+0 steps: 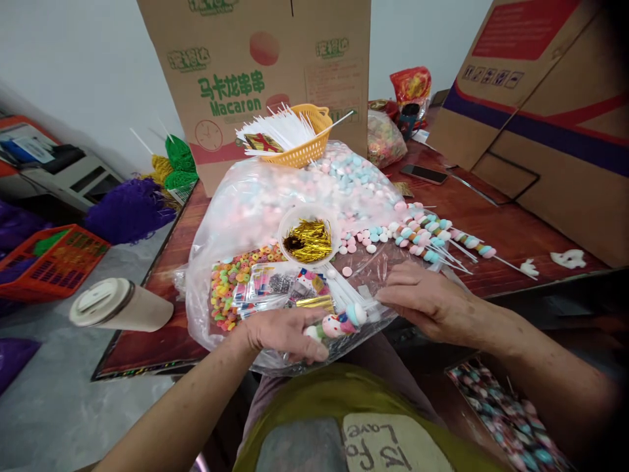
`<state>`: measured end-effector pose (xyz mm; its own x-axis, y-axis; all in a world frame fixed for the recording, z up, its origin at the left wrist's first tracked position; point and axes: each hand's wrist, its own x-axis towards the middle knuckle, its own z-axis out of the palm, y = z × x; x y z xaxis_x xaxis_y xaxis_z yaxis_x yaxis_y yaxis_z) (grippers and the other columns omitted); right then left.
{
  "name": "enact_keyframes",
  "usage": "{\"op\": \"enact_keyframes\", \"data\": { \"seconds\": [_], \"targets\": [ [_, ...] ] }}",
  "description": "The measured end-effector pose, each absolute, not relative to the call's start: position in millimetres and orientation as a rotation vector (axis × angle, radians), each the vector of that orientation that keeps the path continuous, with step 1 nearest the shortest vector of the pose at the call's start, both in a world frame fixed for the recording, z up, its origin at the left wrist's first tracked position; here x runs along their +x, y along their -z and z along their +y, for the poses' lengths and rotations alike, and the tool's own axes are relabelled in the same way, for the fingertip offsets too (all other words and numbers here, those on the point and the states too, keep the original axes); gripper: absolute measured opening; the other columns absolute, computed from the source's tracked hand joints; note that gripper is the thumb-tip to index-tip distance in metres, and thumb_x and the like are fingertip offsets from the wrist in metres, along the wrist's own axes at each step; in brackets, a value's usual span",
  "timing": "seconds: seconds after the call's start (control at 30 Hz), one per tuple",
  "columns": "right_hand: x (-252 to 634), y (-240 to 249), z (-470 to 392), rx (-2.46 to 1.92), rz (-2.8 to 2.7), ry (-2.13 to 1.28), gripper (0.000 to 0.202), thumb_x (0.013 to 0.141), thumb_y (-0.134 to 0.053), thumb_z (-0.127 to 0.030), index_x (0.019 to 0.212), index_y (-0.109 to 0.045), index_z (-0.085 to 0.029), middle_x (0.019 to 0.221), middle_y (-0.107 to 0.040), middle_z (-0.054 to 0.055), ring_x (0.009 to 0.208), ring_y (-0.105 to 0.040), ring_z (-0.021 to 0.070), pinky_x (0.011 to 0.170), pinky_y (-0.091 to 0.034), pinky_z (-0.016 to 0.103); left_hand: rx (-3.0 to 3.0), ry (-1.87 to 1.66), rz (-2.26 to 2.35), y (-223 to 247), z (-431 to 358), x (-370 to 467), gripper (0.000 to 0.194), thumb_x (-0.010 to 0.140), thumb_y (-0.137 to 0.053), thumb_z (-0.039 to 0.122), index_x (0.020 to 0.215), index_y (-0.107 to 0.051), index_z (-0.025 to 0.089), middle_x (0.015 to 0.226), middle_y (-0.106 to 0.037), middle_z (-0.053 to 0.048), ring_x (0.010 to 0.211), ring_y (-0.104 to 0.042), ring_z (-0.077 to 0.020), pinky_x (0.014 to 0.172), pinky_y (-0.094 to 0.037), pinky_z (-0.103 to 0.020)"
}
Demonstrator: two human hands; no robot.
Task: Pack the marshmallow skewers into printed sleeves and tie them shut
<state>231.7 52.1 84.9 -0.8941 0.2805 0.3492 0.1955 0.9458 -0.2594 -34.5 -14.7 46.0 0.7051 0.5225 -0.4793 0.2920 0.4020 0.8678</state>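
Observation:
In front of my lap, my left hand [289, 334] is closed on a candy skewer [337, 324] of pink, white and blue pieces, partly covered by printed clear wrapping. My right hand [432, 301] hovers just to the right, its fingers loosely stretched toward the skewer, with nothing visible in them. Beyond the hands are white sticks [339, 288], printed wrapper bags [280, 282] and a round tub [282, 233] of gold twist ties [314, 241]. Colourful ring candies [226, 295] lie at the left.
A large clear bag [221, 203] of pastel candies covers the table middle. Behind it stand a yellow basket [299, 156] of sticks and a cardboard box [275, 72]. Finished skewers [427, 233] lie right; more fill a box [501, 413] below. A lidded cup [142, 307] lies tilted at left.

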Motion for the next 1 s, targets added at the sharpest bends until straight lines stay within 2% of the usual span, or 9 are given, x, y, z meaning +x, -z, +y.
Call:
{"op": "enact_keyframes", "data": {
  "seconds": [0.1,0.23,0.37,0.47,0.53,0.67,0.8,0.87,1.0],
  "targets": [
    [229.3,-88.6,52.5,-0.241,-2.630,-0.143,0.016,0.083,-0.044,-0.009,0.081,-0.058,-0.017,0.072,-0.058,0.006,0.073,-0.045,0.0169,0.067,-0.033,0.031,1.195,0.068,0.794,-46.2,-12.9,-27.7,0.048,0.065,-0.072,0.047,0.099,-0.058,0.018,0.052,-0.053,0.005,0.039,-0.047,-0.0082,0.037,-0.038,-0.018],
    [226.9,-88.9,51.6,-0.193,-2.587,0.020,0.018,0.083,-0.044,-0.008,0.089,-0.059,-0.016,0.075,-0.061,0.007,0.080,-0.046,0.0194,0.069,-0.034,0.033,1.073,0.197,0.650,-41.1,-10.0,-23.7,0.055,0.062,-0.072,0.052,0.103,-0.058,0.018,0.063,-0.062,0.001,0.050,-0.058,-0.0140,0.048,-0.047,-0.025],
    [228.7,-84.0,53.0,-0.207,-2.628,-0.019,0.018,0.083,-0.042,-0.007,0.085,-0.059,-0.014,0.074,-0.060,0.008,0.077,-0.045,0.0187,0.068,-0.036,0.033,1.317,-0.107,0.830,-43.7,-9.1,-22.4,0.041,0.064,-0.073,0.039,0.095,-0.060,0.016,0.079,-0.063,0.000,0.070,-0.058,-0.0144,0.067,-0.048,-0.026],
    [230.9,-79.4,54.3,-0.283,-2.632,-0.047,0.018,0.084,-0.042,-0.008,0.082,-0.059,-0.015,0.072,-0.058,0.007,0.072,-0.044,0.0171,0.068,-0.036,0.032,1.497,-0.393,0.992,-50.8,-11.9,-21.2,0.034,0.072,-0.066,0.031,0.101,-0.057,0.018,0.093,-0.062,-0.001,0.083,-0.055,-0.0138,0.078,-0.045,-0.025],
    [231.3,-78.0,54.3,-0.310,-2.623,-0.055,0.018,0.084,-0.042,-0.009,0.082,-0.059,-0.015,0.072,-0.058,0.007,0.072,-0.044,0.0169,0.068,-0.036,0.032,1.420,-0.358,0.925,-52.9,-14.8,-21.7,0.034,0.076,-0.061,0.031,0.108,-0.054,0.019,0.090,-0.063,-0.001,0.075,-0.056,-0.0120,0.072,-0.046,-0.024],
    [229.8,-76.7,52.1,-0.253,-2.610,-0.050,0.018,0.086,-0.041,-0.011,0.087,-0.059,-0.017,0.074,-0.059,0.007,0.075,-0.046,0.0179,0.068,-0.035,0.032,1.057,-0.198,0.648,-45.3,-19.4,-24.0,0.042,0.073,-0.062,0.034,0.110,-0.052,0.016,0.068,-0.063,-0.001,0.044,-0.052,-0.0090,0.047,-0.042,-0.022],
    [228.9,-71.8,47.9,-0.210,-2.630,-0.093,0.018,0.086,-0.041,-0.009,0.088,-0.058,-0.016,0.073,-0.057,0.007,0.076,-0.046,0.0184,0.069,-0.034,0.032,0.933,-0.192,0.595,-38.1,-19.4,-21.1,0.050,0.070,-0.063,0.040,0.111,-0.052,0.014,0.055,-0.059,0.001,0.035,-0.045,-0.0089,0.037,-0.034,-0.020],
    [228.4,-69.3,45.3,-0.254,-2.658,-0.121,0.019,0.084,-0.041,-0.007,0.084,-0.058,-0.015,0.071,-0.054,0.006,0.072,-0.043,0.0173,0.068,-0.034,0.032,1.074,-0.167,0.685,-41.3,-17.6,-17.2,0.049,0.071,-0.061,0.043,0.111,-0.052,0.015,0.058,-0.059,0.002,0.040,-0.048,-0.0099,0.041,-0.037,-0.021],
    [225.5,-67.1,40.0,-0.378,-2.709,-0.139,0.019,0.082,-0.040,-0.006,0.076,-0.057,-0.014,0.065,-0.051,0.005,0.066,-0.040,0.0168,0.067,-0.033,0.032,1.702,-0.189,1.255,-51.5,-17.6,-4.6,0.042,0.066,-0.067,0.038,0.102,-0.055,0.018,0.084,-0.064,-0.003,0.076,-0.060,-0.0204,0.066,-0.045,-0.028]
  ]
}}
